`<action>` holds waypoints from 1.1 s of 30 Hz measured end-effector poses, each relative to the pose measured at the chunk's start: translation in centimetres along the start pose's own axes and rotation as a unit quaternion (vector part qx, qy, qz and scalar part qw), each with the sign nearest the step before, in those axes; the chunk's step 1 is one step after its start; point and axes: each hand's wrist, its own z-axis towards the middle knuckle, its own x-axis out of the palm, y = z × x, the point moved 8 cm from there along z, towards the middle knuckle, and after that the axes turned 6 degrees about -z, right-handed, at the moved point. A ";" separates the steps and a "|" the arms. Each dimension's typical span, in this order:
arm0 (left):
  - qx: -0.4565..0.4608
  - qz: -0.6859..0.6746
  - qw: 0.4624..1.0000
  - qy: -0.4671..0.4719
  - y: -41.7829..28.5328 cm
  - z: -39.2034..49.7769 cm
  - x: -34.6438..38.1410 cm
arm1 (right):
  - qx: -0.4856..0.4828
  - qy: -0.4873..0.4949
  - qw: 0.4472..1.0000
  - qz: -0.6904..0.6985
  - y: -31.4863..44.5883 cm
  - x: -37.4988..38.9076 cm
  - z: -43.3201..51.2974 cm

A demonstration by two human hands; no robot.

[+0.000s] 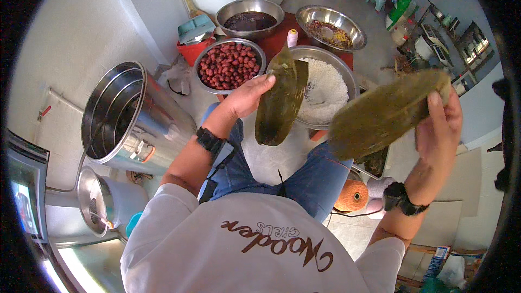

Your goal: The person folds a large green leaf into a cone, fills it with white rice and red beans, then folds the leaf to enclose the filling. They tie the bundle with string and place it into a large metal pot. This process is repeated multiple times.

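Note:
My left hand (253,93) grips broad green-brown leaves (281,106) by the side, thumb on top, held over the near edge of the rice bowl. At the right, my right hand (439,122) pinches the end of another long, wide leaf (386,110), which slants down toward my knee. Beneath and between the leaves sits a steel bowl of white rice (327,85) with a hollow in its middle. Nearest my left hand stands a steel bowl of red dates (230,65). The leaves hide part of the rice bowl.
Behind are a steel bowl of dark liquid (250,21), a steel bowl of mixed beans (329,32) and a thread spool (292,38) on a red surface (281,34). A tall steel pot (163,130) stands at left. Orange twine (351,196) lies by my right leg.

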 end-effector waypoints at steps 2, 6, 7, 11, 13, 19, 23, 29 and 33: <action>-0.023 -0.028 0.999 0.004 0.3 0.2 0.8 | 0.005 0.025 0.999 0.044 -1.0 2.3 1.4; -0.084 -0.095 0.988 0.092 1.2 -0.2 3.2 | 0.061 0.062 0.983 0.161 -6.0 6.2 3.6; -0.094 -0.124 0.977 0.147 1.3 -0.5 4.1 | 0.069 0.066 0.979 0.182 -7.3 6.8 3.7; -0.109 0.045 0.977 0.177 2.1 -1.6 4.7 | 0.109 0.018 0.979 0.169 -12.4 6.7 3.6; -0.110 0.161 0.962 0.190 2.1 -2.2 5.1 | 0.129 -0.004 0.980 0.149 -14.2 5.9 3.2; -0.119 0.381 0.903 0.156 -0.1 -2.4 5.5 | 0.113 -0.104 0.987 0.050 -14.4 2.6 2.0; -0.032 0.568 0.813 0.123 -3.4 -2.2 5.6 | -0.113 -0.047 0.950 -0.286 -6.7 4.8 0.9; 0.060 0.750 0.650 0.102 -3.6 -2.4 9.0 | -0.247 0.288 0.791 -0.481 -6.3 15.9 -4.5; 0.093 0.786 0.606 0.078 -3.0 -2.8 10.0 | -0.168 0.328 0.741 -0.561 -11.3 16.8 -4.4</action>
